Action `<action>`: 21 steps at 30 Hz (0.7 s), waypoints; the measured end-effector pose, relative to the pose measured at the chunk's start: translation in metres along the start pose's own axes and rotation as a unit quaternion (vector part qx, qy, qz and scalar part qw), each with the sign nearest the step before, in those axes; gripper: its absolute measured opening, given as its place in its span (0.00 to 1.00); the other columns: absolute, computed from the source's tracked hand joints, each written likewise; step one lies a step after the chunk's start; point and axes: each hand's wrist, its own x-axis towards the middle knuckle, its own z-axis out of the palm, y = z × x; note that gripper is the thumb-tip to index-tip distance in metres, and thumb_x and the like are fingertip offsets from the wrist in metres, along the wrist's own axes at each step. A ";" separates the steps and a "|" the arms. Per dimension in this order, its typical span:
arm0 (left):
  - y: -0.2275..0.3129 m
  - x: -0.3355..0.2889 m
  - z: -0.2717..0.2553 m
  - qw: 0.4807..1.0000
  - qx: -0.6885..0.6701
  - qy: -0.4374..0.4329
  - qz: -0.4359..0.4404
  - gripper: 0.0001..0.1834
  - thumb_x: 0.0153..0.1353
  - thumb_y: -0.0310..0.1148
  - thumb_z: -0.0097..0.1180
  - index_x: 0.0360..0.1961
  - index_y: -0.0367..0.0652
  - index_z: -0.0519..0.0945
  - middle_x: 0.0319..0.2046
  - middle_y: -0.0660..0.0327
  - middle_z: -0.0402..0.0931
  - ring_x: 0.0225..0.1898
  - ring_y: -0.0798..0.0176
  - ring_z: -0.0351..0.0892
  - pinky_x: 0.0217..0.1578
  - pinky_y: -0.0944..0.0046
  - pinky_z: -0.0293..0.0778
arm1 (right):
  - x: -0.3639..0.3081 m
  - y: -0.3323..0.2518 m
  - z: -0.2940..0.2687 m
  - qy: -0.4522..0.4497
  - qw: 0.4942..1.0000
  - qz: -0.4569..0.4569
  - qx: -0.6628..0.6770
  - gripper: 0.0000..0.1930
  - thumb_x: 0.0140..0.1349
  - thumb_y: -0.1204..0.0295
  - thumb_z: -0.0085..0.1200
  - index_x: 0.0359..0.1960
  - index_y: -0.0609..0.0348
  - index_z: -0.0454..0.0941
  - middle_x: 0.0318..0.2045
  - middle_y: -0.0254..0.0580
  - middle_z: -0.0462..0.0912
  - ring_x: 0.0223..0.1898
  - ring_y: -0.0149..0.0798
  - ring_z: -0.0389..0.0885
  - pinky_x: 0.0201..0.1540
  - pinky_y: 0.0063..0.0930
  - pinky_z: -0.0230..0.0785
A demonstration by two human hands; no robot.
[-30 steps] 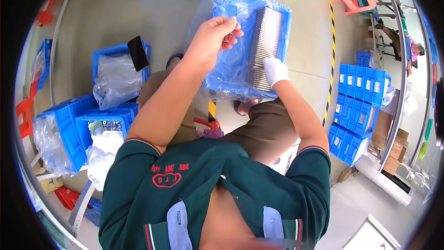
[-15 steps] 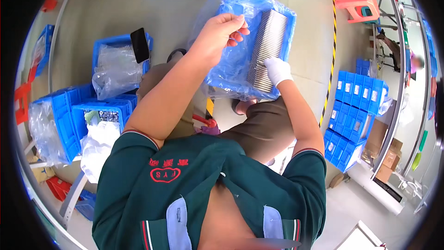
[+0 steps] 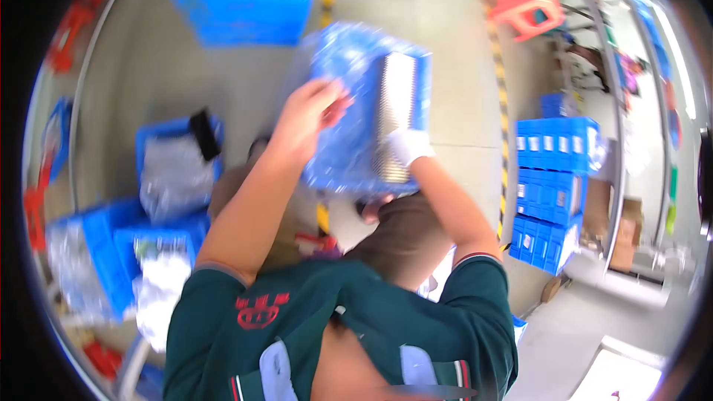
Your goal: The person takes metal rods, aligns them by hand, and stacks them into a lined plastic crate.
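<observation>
A blue bin lined with clear plastic film lies in front of me, above my knees. Along its right side runs a tight row of thin silvery metal pieces. My right hand, in a white glove, rests against the near part of this row; blur hides how its fingers are set. Over the film on the bin's left side hovers my bare left hand. Its fingers are curled together in a pinch, and anything between them is too small or blurred to make out.
Left of me, a black phone lies on a bin of film-wrapped parts, with more blue bins nearer. Stacked blue bins stand at the right, a red stool beyond. A large blue container is ahead.
The whole view has shifted and blurred, so the bin sits lower and further left in it. My left hand stays pinched above the film; my right hand stays at the row.
</observation>
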 end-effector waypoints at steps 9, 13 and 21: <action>-0.008 -0.002 -0.009 1.000 0.016 -0.006 -0.005 0.09 0.60 0.36 0.47 0.29 0.42 0.72 0.25 0.63 0.73 0.22 0.74 0.67 0.23 0.74 0.62 | 0.014 -0.045 0.063 0.084 0.952 -0.202 -0.212 0.14 0.50 0.68 0.46 0.37 0.59 0.77 0.45 0.43 0.73 0.50 0.40 0.68 0.44 0.32 0.64; -0.003 0.003 -0.005 0.999 0.026 0.001 -0.019 0.09 0.60 0.36 0.47 0.29 0.42 0.72 0.25 0.63 0.73 0.22 0.74 0.67 0.23 0.74 0.63 | 0.007 -0.039 0.056 -0.001 0.926 -0.185 -0.329 0.20 0.55 0.63 0.43 0.45 0.61 0.74 0.49 0.47 0.70 0.54 0.45 0.64 0.53 0.41 0.54; -0.014 0.010 -0.008 1.000 0.016 -0.011 -0.007 0.09 0.61 0.36 0.46 0.28 0.43 0.71 0.25 0.62 0.72 0.22 0.72 0.67 0.23 0.73 0.64 | 0.019 -0.036 0.084 0.050 0.925 -0.152 -0.345 0.20 0.56 0.62 0.40 0.48 0.57 0.72 0.52 0.39 0.69 0.57 0.39 0.61 0.57 0.41 0.50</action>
